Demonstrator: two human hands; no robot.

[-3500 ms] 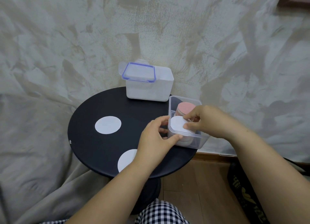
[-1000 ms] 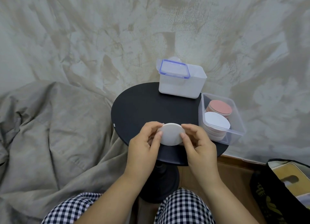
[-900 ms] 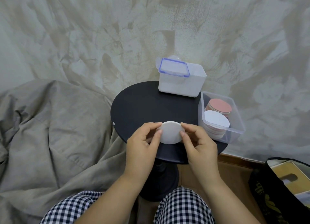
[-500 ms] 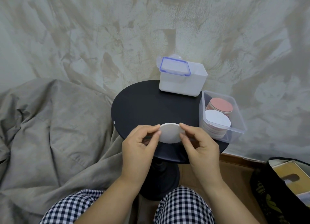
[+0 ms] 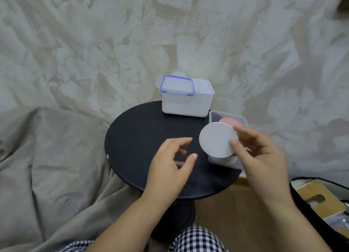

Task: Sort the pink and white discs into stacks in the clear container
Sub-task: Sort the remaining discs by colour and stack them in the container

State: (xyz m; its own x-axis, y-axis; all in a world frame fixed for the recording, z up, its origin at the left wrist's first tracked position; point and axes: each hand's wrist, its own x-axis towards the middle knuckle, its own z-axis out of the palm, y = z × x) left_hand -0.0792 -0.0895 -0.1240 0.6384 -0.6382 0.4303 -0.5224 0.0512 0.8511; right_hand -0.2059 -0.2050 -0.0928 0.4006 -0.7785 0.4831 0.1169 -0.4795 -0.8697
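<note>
My right hand (image 5: 258, 153) pinches a white disc (image 5: 217, 139) by its right edge and holds it tilted above the near end of the clear container (image 5: 213, 115). That container sits at the right edge of the round black table (image 5: 143, 131). A pink stack (image 5: 231, 121) shows at its far end. The white stack (image 5: 229, 159) at its near end is mostly hidden behind the held disc. My left hand (image 5: 170, 165) hovers over the table to the left of the disc, fingers loosely curled, holding nothing.
A white box (image 5: 188, 104) with a blue-rimmed lid (image 5: 176, 85) stands at the back of the table. Grey fabric (image 5: 47, 157) drapes to the left. A dark bag (image 5: 321, 204) with a tan box lies on the wooden floor at right.
Both hands held the white disc over the table's near edge. Now my left hand has let go, and my right hand has carried the disc rightwards over the clear container.
</note>
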